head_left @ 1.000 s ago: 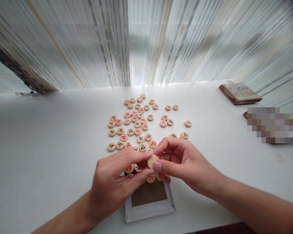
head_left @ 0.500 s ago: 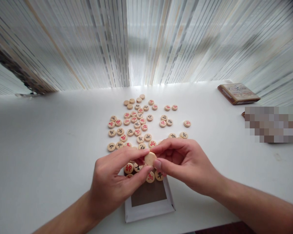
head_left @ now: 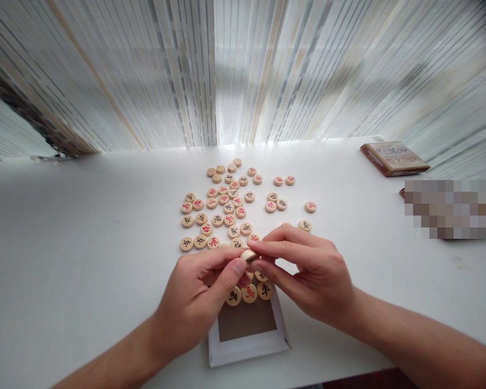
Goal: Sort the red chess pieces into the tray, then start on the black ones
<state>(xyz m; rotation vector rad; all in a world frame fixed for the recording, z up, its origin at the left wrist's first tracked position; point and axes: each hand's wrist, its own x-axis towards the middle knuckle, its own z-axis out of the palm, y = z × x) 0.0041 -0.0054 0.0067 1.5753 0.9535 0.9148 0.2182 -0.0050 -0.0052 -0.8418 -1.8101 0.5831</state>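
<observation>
Between my two hands, above an open box [head_left: 246,354], is a round wooden Chinese chess piece [head_left: 249,256], tilted so that part of a dark marking shows. My left hand [head_left: 204,286] pinches its left side with thumb and forefinger. From the right, the fingers of my right hand [head_left: 308,270] close on the same piece. In the box below lie several pieces, among them a red-marked piece [head_left: 249,293] and a black-marked piece [head_left: 265,290]. My hands hide the box's far part.
Beyond my hands, several red- and black-marked pieces [head_left: 229,220] are spread over the white table [head_left: 105,259]. A few blank-faced pieces [head_left: 221,169] lie farthest back. At the right is a brown box [head_left: 397,156] beside a blurred-out object [head_left: 449,209]. A striped curtain [head_left: 243,81] hangs behind.
The held piece has turned from its blank face to an edge-on tilt with a dark mark showing. My right hand's fingers have shifted around it.
</observation>
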